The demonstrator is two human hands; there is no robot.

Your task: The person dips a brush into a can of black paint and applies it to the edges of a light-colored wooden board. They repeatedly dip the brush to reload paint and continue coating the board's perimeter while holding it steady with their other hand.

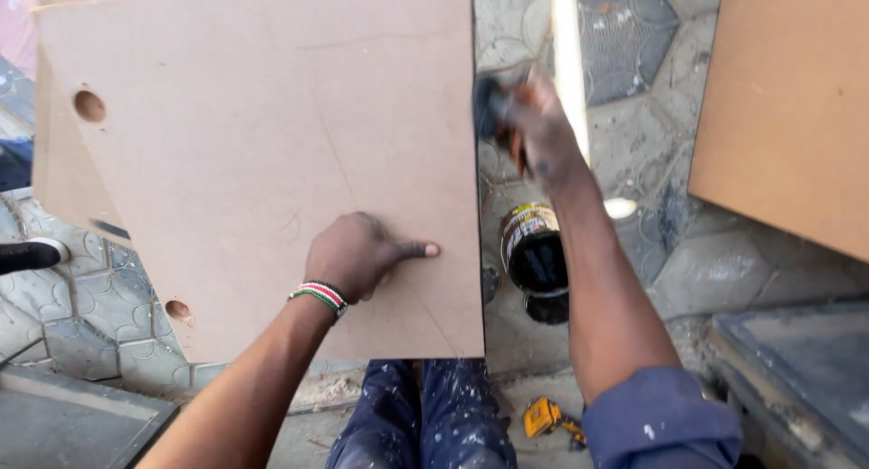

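Your left hand [358, 252] lies flat on the board [262, 161], holding nothing. Your right hand [534, 125] is closed around a dark brush [491, 105] at the board's right edge, above the open tin [534, 252].

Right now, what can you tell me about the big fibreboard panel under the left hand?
The fibreboard panel is a large, flat, pale brown sheet, unpainted on its face, with two round holes bored near its left side and faint scratch lines across it. It lies roughly level above the paved ground. The left hand presses flat on it near the lower right, while the right hand holds a dark brush against its darkened right edge.
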